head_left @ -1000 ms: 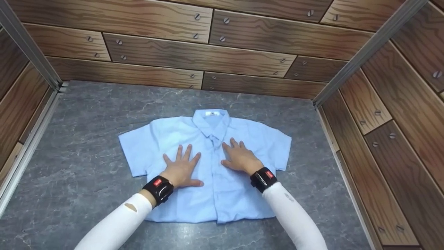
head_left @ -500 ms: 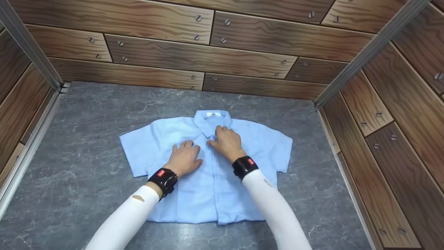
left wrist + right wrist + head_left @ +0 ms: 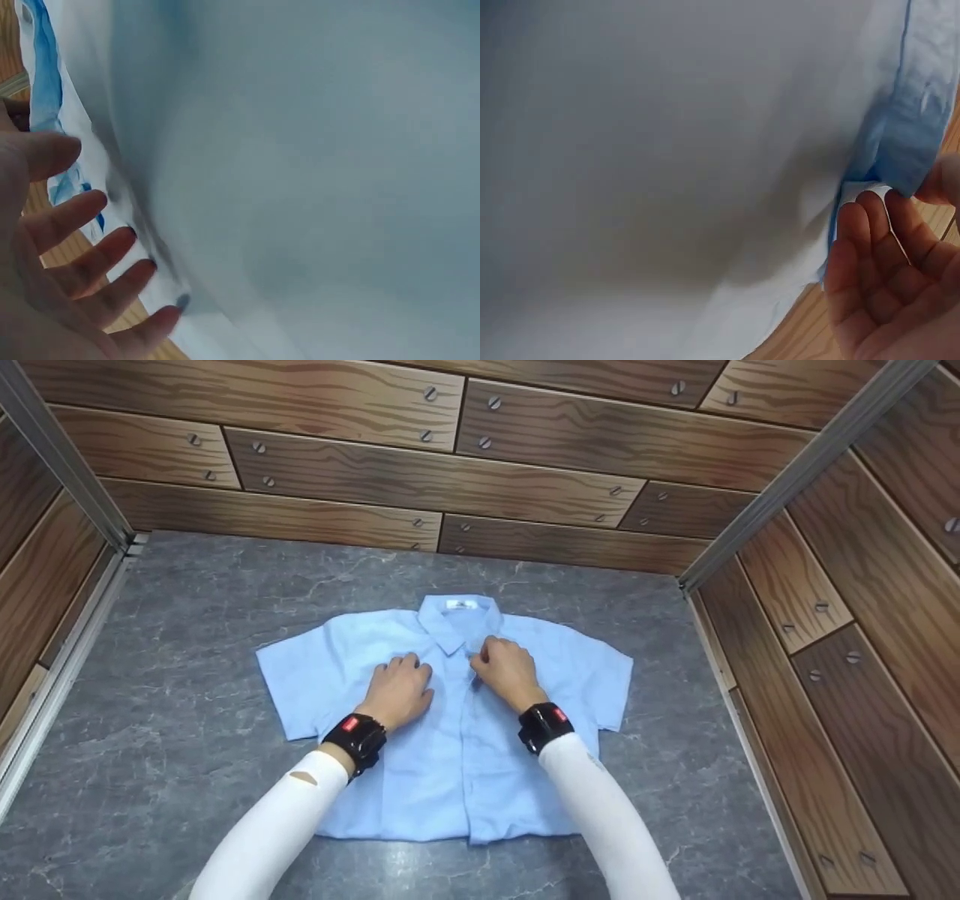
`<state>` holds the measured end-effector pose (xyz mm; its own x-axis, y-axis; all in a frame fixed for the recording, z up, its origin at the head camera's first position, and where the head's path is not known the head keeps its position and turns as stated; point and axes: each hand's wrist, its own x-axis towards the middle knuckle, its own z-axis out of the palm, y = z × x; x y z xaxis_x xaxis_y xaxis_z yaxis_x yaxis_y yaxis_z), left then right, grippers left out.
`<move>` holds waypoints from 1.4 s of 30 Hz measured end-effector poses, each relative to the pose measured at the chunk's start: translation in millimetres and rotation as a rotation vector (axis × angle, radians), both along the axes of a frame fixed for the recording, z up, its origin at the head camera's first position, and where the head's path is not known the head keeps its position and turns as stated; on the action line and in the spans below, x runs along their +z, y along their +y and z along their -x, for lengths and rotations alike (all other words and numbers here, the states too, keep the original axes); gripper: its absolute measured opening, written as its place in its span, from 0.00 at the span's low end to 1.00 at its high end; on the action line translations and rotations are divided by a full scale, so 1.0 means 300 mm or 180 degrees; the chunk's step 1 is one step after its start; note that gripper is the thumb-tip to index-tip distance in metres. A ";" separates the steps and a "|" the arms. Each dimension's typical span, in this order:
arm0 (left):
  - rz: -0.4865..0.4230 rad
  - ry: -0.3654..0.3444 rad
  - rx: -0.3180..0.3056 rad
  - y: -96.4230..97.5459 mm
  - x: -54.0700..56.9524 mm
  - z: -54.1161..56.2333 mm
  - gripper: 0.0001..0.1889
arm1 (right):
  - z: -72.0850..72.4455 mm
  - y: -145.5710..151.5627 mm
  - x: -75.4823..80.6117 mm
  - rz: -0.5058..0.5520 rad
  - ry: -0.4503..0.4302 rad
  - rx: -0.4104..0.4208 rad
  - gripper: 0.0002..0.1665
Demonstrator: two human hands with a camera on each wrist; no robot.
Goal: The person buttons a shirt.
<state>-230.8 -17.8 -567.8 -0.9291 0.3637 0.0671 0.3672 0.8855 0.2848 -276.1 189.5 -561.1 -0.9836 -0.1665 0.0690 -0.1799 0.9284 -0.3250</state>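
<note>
A light blue short-sleeved shirt [image 3: 420, 780] lies front up on the grey marbled surface, its collar [image 3: 435, 619] toward the back wall. My right hand [image 3: 510, 671] is at the collar's right point. In the right wrist view its thumb and forefinger pinch the collar tip [image 3: 907, 161], with the other fingers [image 3: 855, 225] bent beside it. On the left chest of the shirt rests my left hand [image 3: 397, 690]. Its fingers [image 3: 112, 251] are spread and slightly bent in the left wrist view, fingertips against the cloth, nothing between them and the thumb.
Wood-patterned panels [image 3: 360, 465] stand behind and on both sides. Metal rails [image 3: 810, 465] run along the corners. Grey marbled surface [image 3: 172, 720] surrounds the shirt. Both wrists wear black bands [image 3: 358, 741] over white sleeves.
Both hands have drawn from flat, spread poses into bent ones. The right hand moved up to the collar, then slightly right, and took hold of its tip. The shirt stays in place.
</note>
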 end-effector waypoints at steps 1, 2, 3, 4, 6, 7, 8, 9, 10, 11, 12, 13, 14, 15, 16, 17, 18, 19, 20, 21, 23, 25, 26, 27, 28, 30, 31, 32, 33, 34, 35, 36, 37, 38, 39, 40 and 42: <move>-0.0040 0.0079 -0.0009 0.008 0.002 0.013 0.14 | -0.002 0.009 -0.002 0.0027 0.0012 -0.0022 0.11; -0.0093 0.0141 -0.0026 0.017 0.005 0.029 0.13 | -0.004 0.016 -0.003 0.0034 0.0017 -0.0039 0.11; -0.0151 0.0198 -0.0051 0.028 0.008 0.047 0.12 | -0.005 0.021 -0.006 0.0030 0.0027 -0.0042 0.10; -0.0194 0.0232 -0.0081 0.039 0.012 0.065 0.12 | -0.007 0.025 -0.008 0.0020 0.0035 -0.0039 0.10; -0.0259 0.0243 -0.0162 0.062 0.018 0.102 0.13 | -0.010 0.029 -0.012 -0.0021 0.0061 -0.0021 0.10; -0.0250 0.0202 -0.0205 0.073 0.020 0.120 0.15 | -0.012 0.029 -0.013 -0.0036 0.0074 -0.0016 0.10; -0.0226 0.0121 -0.0244 0.085 0.022 0.136 0.17 | -0.014 0.029 -0.014 -0.0050 0.0082 -0.0012 0.10; -0.0166 0.0039 -0.0271 0.096 0.025 0.150 0.19 | -0.017 0.029 -0.016 -0.0045 0.0098 -0.0020 0.09; -0.0083 -0.0072 -0.0282 0.107 0.026 0.165 0.22 | -0.019 0.029 -0.017 -0.0039 0.0116 -0.0032 0.09; -0.0005 -0.0173 -0.0283 0.117 0.028 0.177 0.24 | -0.022 0.030 -0.018 -0.0040 0.0151 -0.0039 0.09; 0.0083 -0.0279 -0.0273 0.126 0.028 0.189 0.25 | -0.024 0.030 -0.019 -0.0035 0.0160 -0.0042 0.09; 0.0160 -0.0373 -0.0248 0.132 0.027 0.198 0.26 | -0.026 0.030 -0.021 -0.0024 0.0160 -0.0044 0.09; 0.0214 -0.0448 -0.0208 0.137 0.026 0.206 0.26 | -0.027 0.030 -0.022 -0.0013 0.0148 -0.0033 0.08; 0.0278 -0.0495 -0.0167 0.141 0.024 0.214 0.26 | -0.027 0.030 -0.023 -0.0002 0.0132 -0.0022 0.08; 0.0325 -0.0512 -0.0129 0.144 0.021 0.220 0.25 | -0.026 0.030 -0.023 0.0004 0.0106 -0.0008 0.08; 0.0339 -0.0495 -0.0099 0.144 0.018 0.224 0.24 | -0.024 0.029 -0.023 0.0007 0.0079 0.0001 0.07; 0.0335 -0.0471 -0.0073 0.144 0.017 0.227 0.23 | -0.022 0.029 -0.021 0.0023 0.0044 -0.0005 0.08; 0.0318 -0.0419 -0.0048 0.144 0.016 0.229 0.22 | -0.020 0.029 -0.020 0.0046 0.0036 -0.0016 0.09; 0.0295 -0.0361 -0.0027 0.144 0.018 0.230 0.21 | -0.018 0.028 -0.020 0.0063 0.0036 -0.0029 0.10; 0.0281 -0.0286 -0.0008 0.144 0.019 0.230 0.20 | -0.016 0.026 -0.020 0.0079 0.0041 -0.0047 0.12; 0.0251 -0.0160 0.0021 0.144 0.023 0.227 0.19 | -0.014 0.022 -0.022 0.0101 0.0067 -0.0052 0.16; 0.0288 -0.0050 0.0038 0.147 0.028 0.224 0.19 | -0.014 0.016 -0.026 0.0095 0.0098 -0.0016 0.21; 0.0335 -0.0011 0.0036 0.149 0.029 0.221 0.19 | -0.016 0.013 -0.029 0.0076 0.0097 0.0017 0.23; 0.0389 0.0029 0.0028 0.151 0.029 0.219 0.19 | -0.017 0.010 -0.030 0.0053 0.0105 0.0060 0.26; 0.0444 0.0064 0.0012 0.152 0.030 0.216 0.19 | -0.019 0.004 -0.032 0.0028 0.0107 0.0109 0.28; 0.0543 0.0142 -0.0019 0.154 0.030 0.214 0.18 | -0.023 -0.005 -0.033 -0.0022 0.0115 0.0185 0.32; 0.0572 0.0174 -0.0026 0.155 0.030 0.214 0.18 | -0.025 -0.008 -0.033 -0.0042 0.0116 0.0220 0.33; 0.0579 0.0208 -0.0037 0.155 0.030 0.214 0.17 | -0.025 -0.011 -0.032 -0.0047 0.0124 0.0248 0.33; 0.0564 0.0230 -0.0040 0.154 0.032 0.215 0.16 | -0.026 -0.012 -0.031 -0.0048 0.0140 0.0268 0.34; 0.0538 0.0232 -0.0033 0.153 0.034 0.217 0.16 | -0.025 -0.013 -0.030 -0.0051 0.0142 0.0281 0.34; 0.0489 0.0228 -0.0017 0.151 0.036 0.218 0.16 | -0.025 -0.013 -0.028 -0.0048 0.0155 0.0293 0.33; 0.0401 0.0217 -0.0003 0.148 0.038 0.219 0.15 | -0.025 -0.013 -0.026 -0.0034 0.0169 0.0310 0.33; 0.0305 0.0181 0.0017 0.144 0.039 0.220 0.14 | -0.023 -0.012 -0.024 -0.0021 0.0189 0.0332 0.31; 0.0181 0.0148 0.0036 0.139 0.039 0.220 0.13 | -0.022 -0.012 -0.022 0.0003 0.0207 0.0352 0.29; 0.0048 0.0105 0.0051 0.133 0.040 0.219 0.11 | -0.020 -0.011 -0.020 0.0039 0.0212 0.0368 0.27; -0.0088 0.0085 0.0063 0.128 0.040 0.218 0.09 | -0.018 -0.011 -0.018 0.0083 0.0210 0.0382 0.25; -0.0313 0.0061 0.0067 0.115 0.038 0.214 0.05 | -0.012 -0.010 -0.013 0.0206 0.0188 0.0395 0.20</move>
